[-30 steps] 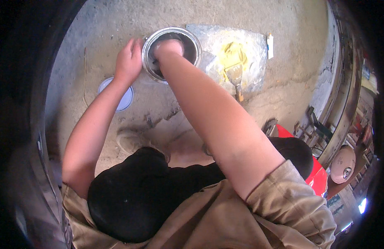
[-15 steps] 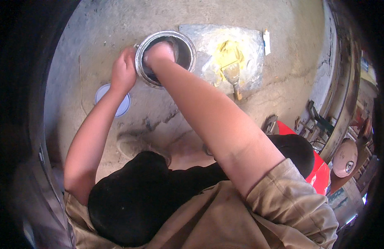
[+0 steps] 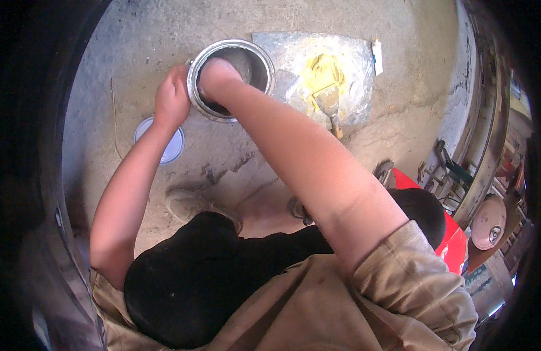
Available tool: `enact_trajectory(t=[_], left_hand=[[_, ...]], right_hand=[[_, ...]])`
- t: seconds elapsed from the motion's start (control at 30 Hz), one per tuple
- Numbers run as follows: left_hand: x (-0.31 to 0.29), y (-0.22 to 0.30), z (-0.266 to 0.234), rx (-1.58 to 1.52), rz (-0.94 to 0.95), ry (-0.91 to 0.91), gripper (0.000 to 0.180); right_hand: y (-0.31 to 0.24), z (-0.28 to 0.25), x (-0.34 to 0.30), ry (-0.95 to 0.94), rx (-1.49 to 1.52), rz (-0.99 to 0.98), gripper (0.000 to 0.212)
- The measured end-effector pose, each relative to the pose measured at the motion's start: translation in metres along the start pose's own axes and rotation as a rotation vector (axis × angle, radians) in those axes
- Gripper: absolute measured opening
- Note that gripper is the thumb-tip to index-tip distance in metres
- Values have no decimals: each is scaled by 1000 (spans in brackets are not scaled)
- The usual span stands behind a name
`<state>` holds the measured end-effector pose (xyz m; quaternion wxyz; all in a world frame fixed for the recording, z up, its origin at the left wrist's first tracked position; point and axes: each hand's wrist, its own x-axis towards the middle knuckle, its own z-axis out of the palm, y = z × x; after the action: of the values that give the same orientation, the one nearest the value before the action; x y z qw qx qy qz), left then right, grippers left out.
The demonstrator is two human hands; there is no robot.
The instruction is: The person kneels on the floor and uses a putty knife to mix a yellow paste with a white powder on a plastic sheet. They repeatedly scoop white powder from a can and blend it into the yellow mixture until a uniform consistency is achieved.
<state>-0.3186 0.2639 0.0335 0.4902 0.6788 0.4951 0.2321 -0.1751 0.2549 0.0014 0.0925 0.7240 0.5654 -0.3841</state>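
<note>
Head view: the right hand (image 3: 219, 77) reaches down inside a round metal can (image 3: 258, 73), its fingers hidden, so I cannot tell their state. The left hand (image 3: 173, 98) is at the can's left side; whether its fingers clamp it, I cannot tell. Just right of the can, a grey sheet (image 3: 361, 70) bears yellow paste (image 3: 323, 70) and a scraper (image 3: 327, 100)

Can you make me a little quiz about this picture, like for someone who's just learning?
1. True or false: the right grip is inside the round can.
2. Which tool lies partly on the gray sheet, by the yellow paste? A: hammer. B: scraper. C: scissors.
3. Fill in the blank: the white tube lies by the sheet's ____ edge, as you look at the picture.

Key: 1. True. 2. B. 3. Right.
</note>
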Motion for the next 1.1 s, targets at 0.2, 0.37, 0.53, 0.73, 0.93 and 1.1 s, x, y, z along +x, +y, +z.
enact_trajectory(t=[0.2,0.37,0.53,0.73,0.93,1.1], left_hand=[[1,-3,-2,8,-50,-43,34],[1,-3,0,30,0,7,36],[1,1,2,31,23,36,39],[4,4,1,37,-18,-4,42],[4,-1,3,16,-1,21,42],[4,1,2,10,5,-5,41]], right_hand=[[3,-36,-9,-314,-333,-217,24],[-11,-44,-27,-245,-237,-95,26],[-18,-58,-44,-110,-136,8,28],[-16,-82,-75,-106,-30,70,27],[1,-95,-98,-19,110,67,37],[13,-106,-106,-99,334,116,34]])
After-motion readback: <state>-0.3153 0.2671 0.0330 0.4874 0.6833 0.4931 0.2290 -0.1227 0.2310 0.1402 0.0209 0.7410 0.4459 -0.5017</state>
